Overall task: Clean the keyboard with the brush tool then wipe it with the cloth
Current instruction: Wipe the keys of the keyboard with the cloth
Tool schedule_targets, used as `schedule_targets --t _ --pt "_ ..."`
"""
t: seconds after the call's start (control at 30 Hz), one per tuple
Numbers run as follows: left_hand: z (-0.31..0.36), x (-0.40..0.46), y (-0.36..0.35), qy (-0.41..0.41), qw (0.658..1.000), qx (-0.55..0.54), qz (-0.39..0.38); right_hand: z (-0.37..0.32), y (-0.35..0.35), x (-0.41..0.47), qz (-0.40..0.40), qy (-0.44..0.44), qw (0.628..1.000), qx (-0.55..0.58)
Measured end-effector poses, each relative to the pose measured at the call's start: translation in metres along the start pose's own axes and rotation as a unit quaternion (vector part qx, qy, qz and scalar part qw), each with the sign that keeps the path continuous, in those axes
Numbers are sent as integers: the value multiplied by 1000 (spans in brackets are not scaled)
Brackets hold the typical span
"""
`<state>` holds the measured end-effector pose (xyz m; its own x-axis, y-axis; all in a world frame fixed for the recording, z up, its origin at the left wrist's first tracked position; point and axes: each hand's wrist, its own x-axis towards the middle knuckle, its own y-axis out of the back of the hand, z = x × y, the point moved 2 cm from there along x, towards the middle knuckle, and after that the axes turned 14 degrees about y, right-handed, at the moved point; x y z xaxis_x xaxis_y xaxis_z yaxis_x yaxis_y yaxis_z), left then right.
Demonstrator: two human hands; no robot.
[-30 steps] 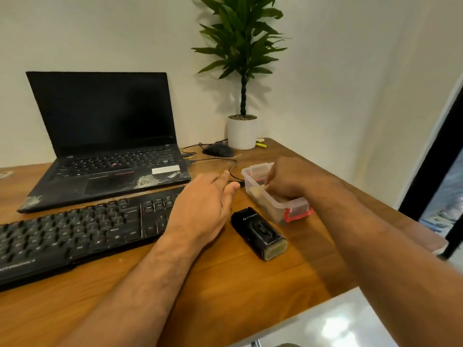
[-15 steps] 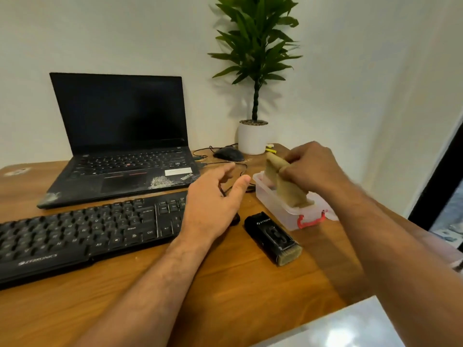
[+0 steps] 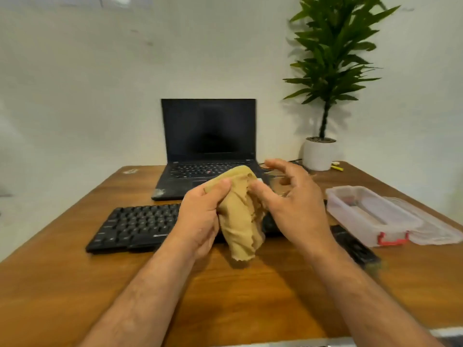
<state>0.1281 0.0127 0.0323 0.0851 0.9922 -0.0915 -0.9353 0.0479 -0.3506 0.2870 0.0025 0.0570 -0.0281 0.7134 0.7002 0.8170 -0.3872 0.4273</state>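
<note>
A tan cloth (image 3: 241,216) hangs bunched above the desk, between both hands. My left hand (image 3: 200,216) grips its left side with the thumb curled over the top. My right hand (image 3: 293,204) touches its right side with the thumb, the other fingers spread and loosely bent. Behind the hands lies the black keyboard (image 3: 135,225), its right end hidden by the cloth and hands. The black brush tool (image 3: 355,246) lies on the desk to the right of my right wrist.
An open black laptop (image 3: 208,146) stands behind the keyboard. A clear plastic box (image 3: 370,216) with red clips and its lid sit at the right. A potted plant (image 3: 320,154) stands at the back right corner. The wooden desk (image 3: 238,296) stretches toward me.
My right hand lifted the cloth out of the plastic box and carried it left over the keyboard. My left hand rose from the keyboard's end and took hold of the cloth. The view swung left.
</note>
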Motion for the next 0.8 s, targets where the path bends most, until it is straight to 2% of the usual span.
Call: schedule_targets --t 0.1,0.13,0.2,0.27,0.37,0.5,0.57,0.67,0.73,0.8 --pt "11 -13 38 5 1000 11 -27 -9 -37 6 -82 -97 976 174" --pt "13 -13 51 2 1000 16 -26 -13 -51 9 -110 -116 958 238" --pt "19 -10 72 -2 999 23 -22 -24 -72 17 -140 -121 938 293" --pt "26 -5 90 -15 1000 19 -10 -33 -89 27 -157 -99 936 298" --pt "38 6 114 -45 997 -11 54 -41 -114 46 -154 -96 924 336" --pt "44 23 137 -146 970 100 165 -46 -139 70 -84 -73 929 353" --pt "41 26 138 -141 970 138 143 -49 -148 78 -98 -37 936 337" --pt "39 29 138 -113 974 166 108 -51 -156 77 -178 -10 930 323" --pt "40 29 141 -90 980 126 126 -47 -161 72 -206 -8 927 314" --pt "39 32 145 -54 990 55 122 -41 -165 71 -186 -22 931 313"
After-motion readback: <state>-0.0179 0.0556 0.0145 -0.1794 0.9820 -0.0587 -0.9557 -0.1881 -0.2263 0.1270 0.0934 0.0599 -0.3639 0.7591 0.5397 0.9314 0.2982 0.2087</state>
